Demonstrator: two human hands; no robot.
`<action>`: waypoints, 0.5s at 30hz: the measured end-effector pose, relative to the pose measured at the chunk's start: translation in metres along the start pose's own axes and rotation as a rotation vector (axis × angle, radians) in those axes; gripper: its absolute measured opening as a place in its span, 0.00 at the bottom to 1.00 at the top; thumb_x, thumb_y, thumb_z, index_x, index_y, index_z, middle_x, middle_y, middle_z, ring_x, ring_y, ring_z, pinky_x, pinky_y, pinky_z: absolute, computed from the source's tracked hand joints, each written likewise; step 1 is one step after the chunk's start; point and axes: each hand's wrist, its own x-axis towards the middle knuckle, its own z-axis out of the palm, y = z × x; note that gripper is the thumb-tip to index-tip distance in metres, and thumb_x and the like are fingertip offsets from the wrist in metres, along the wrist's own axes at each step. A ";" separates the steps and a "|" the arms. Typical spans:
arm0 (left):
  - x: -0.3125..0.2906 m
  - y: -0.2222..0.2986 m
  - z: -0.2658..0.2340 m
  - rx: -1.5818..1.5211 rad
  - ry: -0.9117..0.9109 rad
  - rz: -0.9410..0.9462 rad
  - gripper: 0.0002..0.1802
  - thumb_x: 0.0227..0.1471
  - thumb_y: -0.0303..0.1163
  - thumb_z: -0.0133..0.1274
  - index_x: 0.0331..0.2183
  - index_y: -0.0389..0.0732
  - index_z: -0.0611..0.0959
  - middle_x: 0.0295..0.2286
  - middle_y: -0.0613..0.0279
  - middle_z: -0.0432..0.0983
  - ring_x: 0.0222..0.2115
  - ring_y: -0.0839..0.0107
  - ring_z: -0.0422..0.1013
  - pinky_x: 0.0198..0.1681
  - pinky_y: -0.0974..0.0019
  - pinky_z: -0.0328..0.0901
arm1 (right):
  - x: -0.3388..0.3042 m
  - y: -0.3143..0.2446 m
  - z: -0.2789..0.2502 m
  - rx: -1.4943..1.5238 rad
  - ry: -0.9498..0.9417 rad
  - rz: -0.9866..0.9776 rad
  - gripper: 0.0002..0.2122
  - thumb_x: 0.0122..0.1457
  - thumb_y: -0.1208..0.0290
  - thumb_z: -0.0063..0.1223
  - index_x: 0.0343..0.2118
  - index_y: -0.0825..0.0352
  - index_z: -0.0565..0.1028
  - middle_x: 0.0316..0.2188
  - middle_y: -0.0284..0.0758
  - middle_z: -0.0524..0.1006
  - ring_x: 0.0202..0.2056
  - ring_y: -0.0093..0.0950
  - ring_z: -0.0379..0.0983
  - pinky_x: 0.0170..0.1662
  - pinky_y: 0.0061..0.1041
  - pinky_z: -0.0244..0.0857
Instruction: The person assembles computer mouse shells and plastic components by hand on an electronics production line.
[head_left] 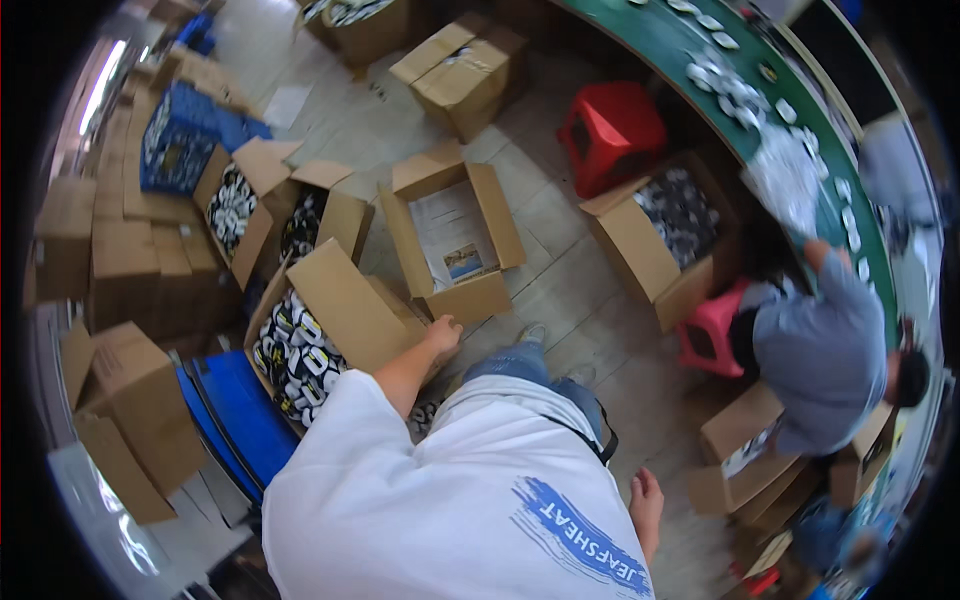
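My left hand [445,334] reaches forward beside the near flap of an open cardboard box [468,299]. Its fingers are loosely bent with nothing seen in them; whether they touch the flap I cannot tell. Papers [445,230] and a small picture sheet [463,262] lie at the bottom of that box. Left of my arm stands a carton [335,300] filled with black and white packed items [295,350], one wide flap raised toward my forearm. My right hand [647,497] hangs low at my side, loosely open and apart from any object.
More open cartons [235,205] and a blue patterned bag [180,135] stand at left. A red stool [615,130] and a filled carton [675,215] are ahead right. A seated person [820,350] works at the green table [690,60]. A closed box [455,75] stands farther off.
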 end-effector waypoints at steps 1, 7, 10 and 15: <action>0.007 -0.008 0.005 -0.044 0.008 -0.021 0.40 0.68 0.50 0.58 0.72 0.41 0.74 0.65 0.39 0.76 0.67 0.45 0.72 0.71 0.48 0.66 | 0.023 -0.023 -0.007 -0.106 -0.090 -0.034 0.20 0.73 0.68 0.60 0.64 0.70 0.80 0.56 0.49 0.87 0.58 0.41 0.85 0.61 0.38 0.76; 0.077 0.017 0.059 -0.517 0.047 -0.070 0.32 0.67 0.49 0.60 0.64 0.37 0.83 0.56 0.41 0.85 0.58 0.49 0.80 0.65 0.51 0.70 | 0.161 -0.095 0.003 0.198 -0.276 0.010 0.17 0.74 0.67 0.60 0.59 0.72 0.82 0.53 0.44 0.88 0.53 0.35 0.86 0.59 0.35 0.78; 0.175 0.066 0.099 -0.496 -0.026 -0.037 0.35 0.67 0.50 0.61 0.65 0.37 0.82 0.56 0.40 0.85 0.59 0.48 0.80 0.66 0.49 0.70 | 0.245 -0.084 0.013 0.296 -0.405 0.313 0.14 0.75 0.67 0.59 0.55 0.72 0.84 0.44 0.37 0.87 0.44 0.29 0.84 0.51 0.29 0.78; 0.377 0.098 0.167 -0.326 0.193 -0.032 0.46 0.64 0.57 0.64 0.71 0.38 0.74 0.60 0.37 0.81 0.63 0.42 0.77 0.69 0.46 0.68 | 0.401 -0.131 0.026 -0.160 -0.450 0.429 0.18 0.77 0.63 0.56 0.61 0.70 0.80 0.56 0.44 0.83 0.55 0.37 0.80 0.60 0.38 0.74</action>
